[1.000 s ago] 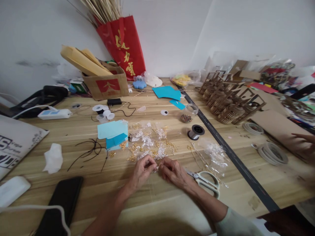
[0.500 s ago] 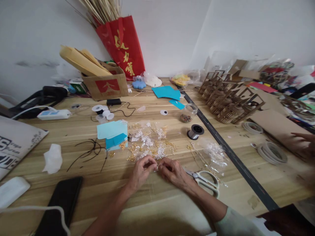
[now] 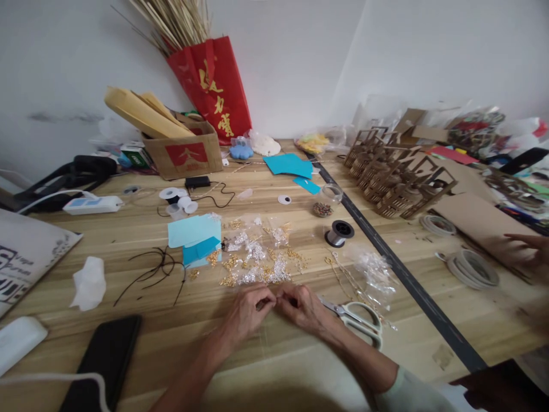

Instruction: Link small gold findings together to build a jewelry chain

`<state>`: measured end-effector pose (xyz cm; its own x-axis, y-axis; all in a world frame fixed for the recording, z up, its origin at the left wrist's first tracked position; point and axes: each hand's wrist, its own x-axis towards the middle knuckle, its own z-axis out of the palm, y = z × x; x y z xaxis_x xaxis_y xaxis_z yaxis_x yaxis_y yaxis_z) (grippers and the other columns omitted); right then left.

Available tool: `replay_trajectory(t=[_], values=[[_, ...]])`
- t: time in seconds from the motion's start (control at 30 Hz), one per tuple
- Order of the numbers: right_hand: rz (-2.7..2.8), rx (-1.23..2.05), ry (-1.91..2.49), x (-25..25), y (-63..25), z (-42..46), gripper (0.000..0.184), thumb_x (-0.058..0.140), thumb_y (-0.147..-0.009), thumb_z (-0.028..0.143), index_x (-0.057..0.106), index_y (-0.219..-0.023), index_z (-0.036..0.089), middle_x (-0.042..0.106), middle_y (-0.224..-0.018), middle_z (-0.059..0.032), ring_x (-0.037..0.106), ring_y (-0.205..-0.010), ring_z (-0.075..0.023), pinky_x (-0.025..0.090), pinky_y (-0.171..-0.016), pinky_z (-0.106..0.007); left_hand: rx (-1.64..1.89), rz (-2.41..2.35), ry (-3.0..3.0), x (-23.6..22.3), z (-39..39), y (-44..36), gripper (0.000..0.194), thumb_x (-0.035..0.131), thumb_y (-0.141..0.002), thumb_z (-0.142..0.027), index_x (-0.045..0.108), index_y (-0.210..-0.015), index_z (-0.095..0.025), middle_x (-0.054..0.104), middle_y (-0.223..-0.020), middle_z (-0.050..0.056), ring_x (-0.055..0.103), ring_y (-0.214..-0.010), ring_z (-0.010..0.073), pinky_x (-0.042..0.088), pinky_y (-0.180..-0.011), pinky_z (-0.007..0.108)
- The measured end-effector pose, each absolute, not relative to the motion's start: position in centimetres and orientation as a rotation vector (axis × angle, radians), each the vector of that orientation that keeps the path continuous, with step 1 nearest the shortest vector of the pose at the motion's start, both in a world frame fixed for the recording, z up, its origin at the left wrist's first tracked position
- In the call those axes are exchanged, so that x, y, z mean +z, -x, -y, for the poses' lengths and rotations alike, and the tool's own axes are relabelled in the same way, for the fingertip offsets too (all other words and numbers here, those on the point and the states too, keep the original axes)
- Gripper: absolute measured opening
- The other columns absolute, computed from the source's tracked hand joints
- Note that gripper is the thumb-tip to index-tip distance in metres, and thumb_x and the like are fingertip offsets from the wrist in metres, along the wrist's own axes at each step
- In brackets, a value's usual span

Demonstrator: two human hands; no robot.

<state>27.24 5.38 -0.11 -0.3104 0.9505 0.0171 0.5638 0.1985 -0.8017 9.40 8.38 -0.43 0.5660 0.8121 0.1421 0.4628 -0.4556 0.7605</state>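
My left hand (image 3: 253, 306) and my right hand (image 3: 300, 306) meet fingertip to fingertip low over the table, just in front of the silver beads (image 3: 278, 270). Both are pinched closed; whatever sits between the fingertips is too small to make out. A faint thin line, perhaps clear thread, runs down below the left hand. Around the silver beads lie gold beads (image 3: 231, 263) and small plastic bags of findings. Beside my right wrist rest the scissors (image 3: 360, 320), with light-coloured handles. A spool of fine silvery wire (image 3: 339, 233) stands beyond them.
A beaded chain (image 3: 343, 274) and crumpled clear bags (image 3: 375, 272) lie to the right. Blue cards (image 3: 195, 229) and black cord (image 3: 160, 266) are at left, a phone (image 3: 103, 360) nearer. Bamboo lanterns (image 3: 394, 177) stand back right. Another person's hand (image 3: 527, 240) shows at the right edge.
My hands have drawn slightly closer together, with the fingertips now nearly touching. The small shiny bit seen between them earlier is hidden now. The view has tilted up slightly.
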Motion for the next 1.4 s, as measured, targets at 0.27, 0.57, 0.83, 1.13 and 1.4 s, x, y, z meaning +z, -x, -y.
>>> replay_trajectory(t=[0.27,0.57,0.83,1.13,1.4], values=[[1.982,0.962,1.460,1.0,-27.4,-5.3,0.017,0.048,-0.086,0.022,0.058,-0.074,0.016,0.049,-0.059,0.0027,0.039,-0.054,-0.0095,0.027,-0.052,-0.021,0.542,-0.895,-2.134,-0.2,-8.4,-9.1,0.016,0.056,-0.083,-0.010,0.067,-0.075,-0.017,0.063,-0.077,0.002,0.060,-0.073,0.0141,0.044,-0.067,0.023],[1.983,0.981,1.468,1.1,-27.5,-5.5,0.018,0.048,-0.084,0.022,0.061,-0.074,0.015,0.053,-0.061,0.0009,0.042,-0.055,-0.0100,0.028,-0.052,-0.020,0.613,-0.908,-2.059,-0.2,-9.0,-8.8,0.014,0.057,-0.080,-0.009,0.067,-0.074,-0.017,0.063,-0.073,0.002,0.059,-0.070,0.0135,0.044,-0.065,0.023],[1.983,1.053,1.437,0.9,-27.8,-5.6,0.017,0.051,-0.082,0.018,0.067,-0.078,0.014,0.061,-0.066,-0.0009,0.048,-0.058,-0.0111,0.031,-0.054,-0.021,0.622,-0.929,-2.060,-0.3,-9.1,-8.9,0.013,0.057,-0.073,-0.006,0.064,-0.069,-0.017,0.062,-0.070,0.001,0.057,-0.065,0.0124,0.043,-0.061,0.022],[1.915,1.157,1.320,0.6,-28.2,-5.7,0.017,0.051,-0.085,0.020,0.066,-0.083,0.014,0.059,-0.069,0.0005,0.046,-0.060,-0.0102,0.032,-0.055,-0.020,0.875,-0.945,-2.010,-1.1,-8.8,-9.3,0.014,0.052,-0.079,-0.008,0.062,-0.073,-0.016,0.060,-0.072,0.003,0.058,-0.067,0.0134,0.045,-0.061,0.023],[1.915,1.177,1.360,0.2,-28.2,-5.7,0.019,0.050,-0.087,0.023,0.066,-0.085,0.013,0.054,-0.066,0.0022,0.041,-0.058,-0.0094,0.030,-0.055,-0.021,0.806,-1.048,-2.071,-1.2,-8.6,-9.3,0.016,0.052,-0.084,-0.015,0.063,-0.072,-0.016,0.059,-0.071,0.003,0.057,-0.066,0.0137,0.044,-0.063,0.024]])
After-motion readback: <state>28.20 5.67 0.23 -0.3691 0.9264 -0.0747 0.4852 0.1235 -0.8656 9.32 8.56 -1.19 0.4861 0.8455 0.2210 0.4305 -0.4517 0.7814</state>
